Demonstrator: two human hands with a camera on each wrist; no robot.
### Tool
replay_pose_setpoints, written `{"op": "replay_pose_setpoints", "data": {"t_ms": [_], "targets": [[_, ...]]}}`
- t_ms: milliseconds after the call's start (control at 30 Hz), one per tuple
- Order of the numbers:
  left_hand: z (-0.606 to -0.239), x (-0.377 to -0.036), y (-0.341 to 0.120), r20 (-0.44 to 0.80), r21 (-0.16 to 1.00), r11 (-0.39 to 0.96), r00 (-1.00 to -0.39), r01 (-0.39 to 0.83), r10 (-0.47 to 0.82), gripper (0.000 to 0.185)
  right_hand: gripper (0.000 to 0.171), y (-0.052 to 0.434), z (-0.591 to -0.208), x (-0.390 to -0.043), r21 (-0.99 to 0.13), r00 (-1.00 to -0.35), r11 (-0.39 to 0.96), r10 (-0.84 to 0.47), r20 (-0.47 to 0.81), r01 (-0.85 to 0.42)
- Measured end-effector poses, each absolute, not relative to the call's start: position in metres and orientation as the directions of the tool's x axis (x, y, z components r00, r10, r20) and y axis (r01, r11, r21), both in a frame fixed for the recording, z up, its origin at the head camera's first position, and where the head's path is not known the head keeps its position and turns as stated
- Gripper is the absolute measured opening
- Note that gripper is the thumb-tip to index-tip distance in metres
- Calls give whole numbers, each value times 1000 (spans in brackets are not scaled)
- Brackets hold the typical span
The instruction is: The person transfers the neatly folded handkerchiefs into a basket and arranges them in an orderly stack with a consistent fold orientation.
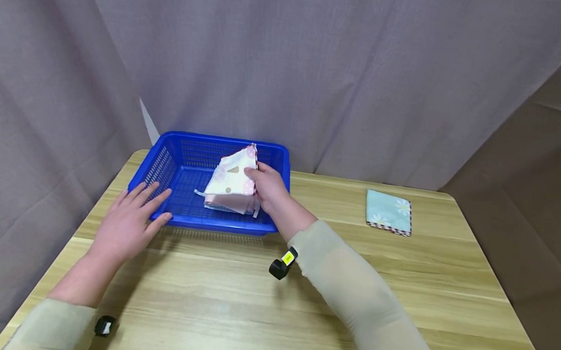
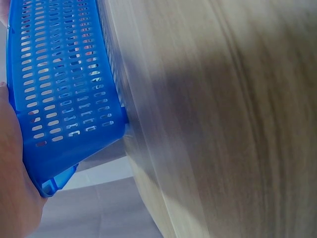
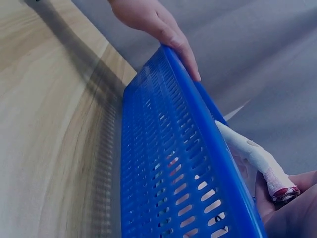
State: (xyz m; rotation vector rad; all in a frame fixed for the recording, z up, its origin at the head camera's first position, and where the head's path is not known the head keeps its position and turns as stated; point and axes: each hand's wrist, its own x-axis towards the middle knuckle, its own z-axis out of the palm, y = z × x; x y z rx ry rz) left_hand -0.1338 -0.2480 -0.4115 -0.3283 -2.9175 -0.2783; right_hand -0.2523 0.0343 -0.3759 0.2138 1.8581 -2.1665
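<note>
A blue slotted basket (image 1: pixel 176 161) stands at the back left of the wooden table (image 1: pixel 274 301). Inside it lies a small stack of folded cloths, and my right hand (image 1: pixel 266 187) pinches the top one, a white and pink patterned cloth (image 1: pixel 230 176), lifting its corner up. In the right wrist view that cloth (image 3: pixel 252 153) shows over the basket rim (image 3: pixel 198 144), with my fingers (image 3: pixel 277 198) curled on it. My left hand (image 1: pixel 130 222) lies flat with straight fingers against the basket's near left corner. The left wrist view shows the basket wall (image 2: pixel 59 94) against my palm (image 2: pixel 12 178).
A folded pale green cloth with white daisies (image 1: pixel 388 212) lies on the table at the back right. Grey curtain hangs behind and to both sides. Wrist-worn cameras (image 1: pixel 282 264) sit on both sleeves. The table's near half is bare wood.
</note>
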Motion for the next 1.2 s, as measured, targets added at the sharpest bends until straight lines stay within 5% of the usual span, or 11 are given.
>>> {"op": "replay_pose_setpoints", "data": {"t_ms": [1200], "targets": [[-413,-135,-243,249,166,946,-940,279,233,61,48,22,-381,-276,-920,-911,-8,-143,-387,392]]}}
